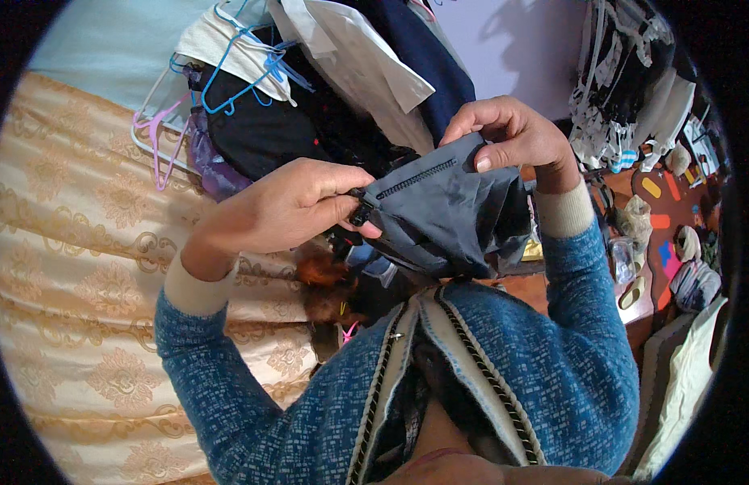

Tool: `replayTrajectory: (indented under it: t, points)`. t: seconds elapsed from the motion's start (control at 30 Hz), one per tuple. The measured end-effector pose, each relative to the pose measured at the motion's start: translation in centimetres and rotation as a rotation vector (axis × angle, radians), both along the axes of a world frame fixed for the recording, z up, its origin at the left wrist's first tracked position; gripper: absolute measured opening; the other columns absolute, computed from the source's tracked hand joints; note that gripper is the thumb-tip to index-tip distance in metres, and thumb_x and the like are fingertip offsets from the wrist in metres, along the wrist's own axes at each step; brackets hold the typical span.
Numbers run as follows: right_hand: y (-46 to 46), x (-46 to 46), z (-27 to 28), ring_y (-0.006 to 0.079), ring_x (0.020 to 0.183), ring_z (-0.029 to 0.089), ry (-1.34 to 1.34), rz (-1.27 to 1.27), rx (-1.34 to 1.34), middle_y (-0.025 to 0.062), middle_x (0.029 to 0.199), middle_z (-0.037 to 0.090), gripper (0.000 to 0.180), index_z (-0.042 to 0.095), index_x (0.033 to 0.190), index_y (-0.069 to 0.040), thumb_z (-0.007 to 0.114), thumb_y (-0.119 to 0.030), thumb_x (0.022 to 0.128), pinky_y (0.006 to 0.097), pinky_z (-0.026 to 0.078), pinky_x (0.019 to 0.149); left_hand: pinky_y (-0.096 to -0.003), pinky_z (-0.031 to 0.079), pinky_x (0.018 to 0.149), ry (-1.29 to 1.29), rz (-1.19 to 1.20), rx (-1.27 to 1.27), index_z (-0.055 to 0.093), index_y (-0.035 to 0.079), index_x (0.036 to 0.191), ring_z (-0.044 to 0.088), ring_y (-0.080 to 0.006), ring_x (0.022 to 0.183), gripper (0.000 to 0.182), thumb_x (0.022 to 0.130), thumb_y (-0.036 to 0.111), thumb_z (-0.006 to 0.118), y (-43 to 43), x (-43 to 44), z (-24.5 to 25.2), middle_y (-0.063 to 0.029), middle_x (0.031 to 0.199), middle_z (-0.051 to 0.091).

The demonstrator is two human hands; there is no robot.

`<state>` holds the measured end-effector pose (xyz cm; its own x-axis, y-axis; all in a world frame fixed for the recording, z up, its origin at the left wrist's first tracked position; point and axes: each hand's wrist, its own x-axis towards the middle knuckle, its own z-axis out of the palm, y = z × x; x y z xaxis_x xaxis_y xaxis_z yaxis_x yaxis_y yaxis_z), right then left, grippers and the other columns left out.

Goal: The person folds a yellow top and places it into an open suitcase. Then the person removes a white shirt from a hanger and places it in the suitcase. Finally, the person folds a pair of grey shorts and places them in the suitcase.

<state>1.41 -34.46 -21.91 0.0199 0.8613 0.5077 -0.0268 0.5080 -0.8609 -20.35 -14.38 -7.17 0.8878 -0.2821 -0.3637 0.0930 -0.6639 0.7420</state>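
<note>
A black fabric pouch with a zipper along its upper edge hangs between my hands, in front of my chest. My left hand pinches its corner by a black buckle or clip, fingertips partly behind it. My right hand grips the opposite top corner, thumb in front and fingers bent behind the fabric. The lower part of the pouch is creased and folded; what is inside cannot be seen.
A bed or sofa with a gold patterned cover lies left. Beyond my hands are a blue hanger, a pink hanger, a white garment and dark clothes. Shoes and bags lie on the floor at right.
</note>
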Motion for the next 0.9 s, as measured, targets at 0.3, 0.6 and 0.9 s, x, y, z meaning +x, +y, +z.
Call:
replayTrajectory:
  t: [0.3, 0.6, 0.9]
  points:
    - [0.5, -0.1, -0.6, 0.0107, 0.096, 0.066, 0.054, -0.011, -0.028, 0.0053, 0.107, 0.072, 0.035, 0.067, 0.119, 0.004, 0.077, -0.007, 0.086, 0.0262, 0.052, 0.09, -0.0227, 0.052, 0.066, 0.03, 0.155, 0.019, 0.065, -0.007, 0.098, 0.074, -0.0134, 0.083, 0.021, 0.102, 0.013, 0.059, 0.2, 0.4, -0.5, -0.0065, 0.082, 0.069]
    - [1.0, -0.4, -0.4, 0.0101, 0.096, 0.066, -0.034, -0.052, -0.036, 0.0032, 0.105, 0.072, 0.03, 0.068, 0.117, 0.001, 0.075, -0.009, 0.09, 0.0261, 0.052, 0.089, -0.0222, 0.049, 0.056, 0.005, 0.144, 0.112, 0.065, -0.005, 0.094, 0.07, -0.0088, 0.071, 0.021, 0.101, 0.015, 0.063, -0.7, -0.4, 0.1, -0.0053, 0.073, 0.066]
    - [1.8, -1.1, -0.2, 0.0089, 0.095, 0.064, -0.054, -0.073, -0.045, 0.0009, 0.102, 0.071, 0.025, 0.069, 0.113, 0.0, 0.074, -0.009, 0.091, 0.0249, 0.05, 0.088, -0.0218, 0.05, 0.05, 0.015, 0.216, 0.188, 0.062, -0.001, 0.085, 0.064, -0.006, 0.061, 0.018, 0.097, 0.012, 0.067, -1.3, -0.7, -0.1, -0.0007, 0.071, 0.062]
